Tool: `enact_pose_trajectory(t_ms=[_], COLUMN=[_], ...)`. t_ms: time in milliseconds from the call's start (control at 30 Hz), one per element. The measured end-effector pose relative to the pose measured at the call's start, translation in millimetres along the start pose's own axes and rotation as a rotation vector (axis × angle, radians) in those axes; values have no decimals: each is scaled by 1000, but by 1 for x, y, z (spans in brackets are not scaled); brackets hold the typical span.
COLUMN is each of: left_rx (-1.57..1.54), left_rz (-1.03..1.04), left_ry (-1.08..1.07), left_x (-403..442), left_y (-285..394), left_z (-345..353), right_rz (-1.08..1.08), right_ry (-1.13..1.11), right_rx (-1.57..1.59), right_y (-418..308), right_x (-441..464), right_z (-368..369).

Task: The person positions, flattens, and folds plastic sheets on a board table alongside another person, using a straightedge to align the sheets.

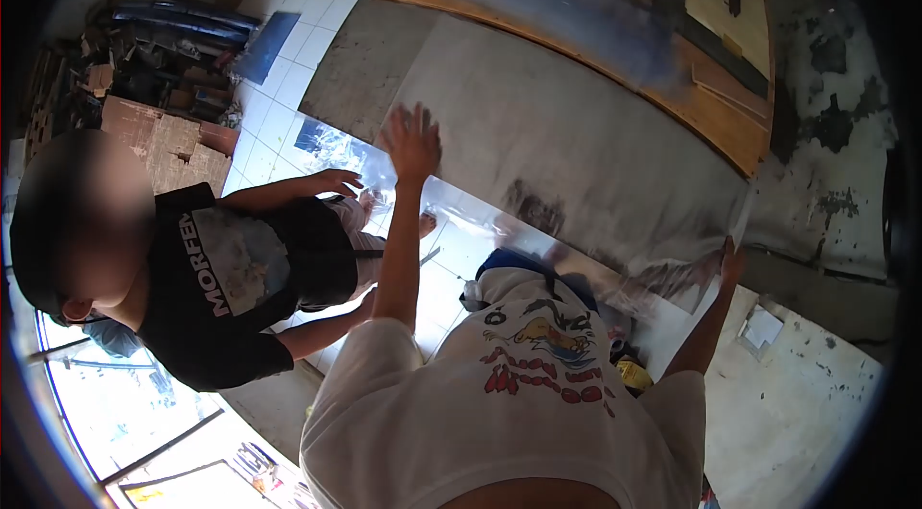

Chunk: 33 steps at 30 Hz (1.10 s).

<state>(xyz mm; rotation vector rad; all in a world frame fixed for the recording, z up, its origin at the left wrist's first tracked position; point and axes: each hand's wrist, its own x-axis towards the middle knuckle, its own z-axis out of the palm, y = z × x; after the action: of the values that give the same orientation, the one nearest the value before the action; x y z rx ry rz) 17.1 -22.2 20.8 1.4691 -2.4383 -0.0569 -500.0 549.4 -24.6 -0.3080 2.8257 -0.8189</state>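
Note:
My left hand (413, 139) is over the near edge of a long grey tabletop (480, 106), fingers spread and palm down. I cannot tell whether it presses on the surface. At the right end of the tabletop, my right hand (732, 264) is closed on the edge of a clear plastic sheet (672, 280). The sheet shows wrinkles and glossy reflections near that hand. It runs left along the table's near edge, where its outline is hard to make out. A dark smudge (535, 206) marks the grey surface between my hands.
A person in a black T-shirt (240, 264) stands close on my left. Across the table is a blurred blue shape (519, 5) beside a wooden edge strip (711, 130). Stacked scraps and rolls (163, 48) lie at far left. A pale board (797, 394) is at lower right.

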Motion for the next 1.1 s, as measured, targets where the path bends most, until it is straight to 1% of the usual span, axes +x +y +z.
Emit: enact_pose_trajectory(t_ms=[33,100,133,200,233,300,333,400,467,567,633,667,700,733,767,800,833,867,900,933,967,1000,1033,1067,1100], left_rx=[28,82,62,22,-2,-44,-46,-51,-75,-23,-58,-78,-38,3,-132,-152,-189,-62,-94,-395,-597,-948,-1256,-1457,-1555], left_rz=[5,18,-18,-95,-56,24,17,10,-62,-121,-45,3,-9,-12,-59,-121,-210,-490,-376,-672,-809,-927,-1026,-1072,-1073], left_ry=[6,24,19,1,-8,-24,-26,-39,-62,-106,-47,-23,-44,-68,70,141,217,407,655,521,460,311,160,57,14], left_x=[11,37,50,70,79,92,100,114,129,146,133,121,104,80,50,16,-20,-72,-98,-129,-155,-176,-188,-192,-190], left_y=[-8,-22,-27,-32,-33,-18,-17,-16,-16,-15,-7,1,8,15,18,23,28,29,48,75,90,97,102,104,104], left_z=[9,31,39,44,47,48,50,55,60,68,60,56,47,36,34,28,16,43,22,1,1,8,18,28,40], right_rz=[-7,4,10,-56,-92,82,172,185,210,210,-8,-42,-66,-27,-77,-164,-71,55,117,136,129,111,123,129,147], right_ry=[8,8,9,61,86,-16,-67,-74,-67,-40,63,90,113,135,185,213,168,157,182,205,209,208,195,169,160], right_rx=[38,18,8,66,92,130,148,101,60,-81,-392,-488,-584,-618,-579,-570,-565,-396,-329,-304,-254,-202,-185,-166,-148], right_y=[7,-3,-7,-10,-17,-21,-24,-31,-30,4,98,79,45,31,25,9,10,34,33,30,7,-16,-14,-7,-10], right_x=[3,-2,-4,-9,-10,-11,-8,-4,-6,17,67,54,40,33,27,15,16,28,25,22,11,6,12,16,16], right_z=[3,1,0,5,7,3,3,2,-4,1,17,8,9,10,11,9,12,20,22,22,11,-1,-3,-3,-6])
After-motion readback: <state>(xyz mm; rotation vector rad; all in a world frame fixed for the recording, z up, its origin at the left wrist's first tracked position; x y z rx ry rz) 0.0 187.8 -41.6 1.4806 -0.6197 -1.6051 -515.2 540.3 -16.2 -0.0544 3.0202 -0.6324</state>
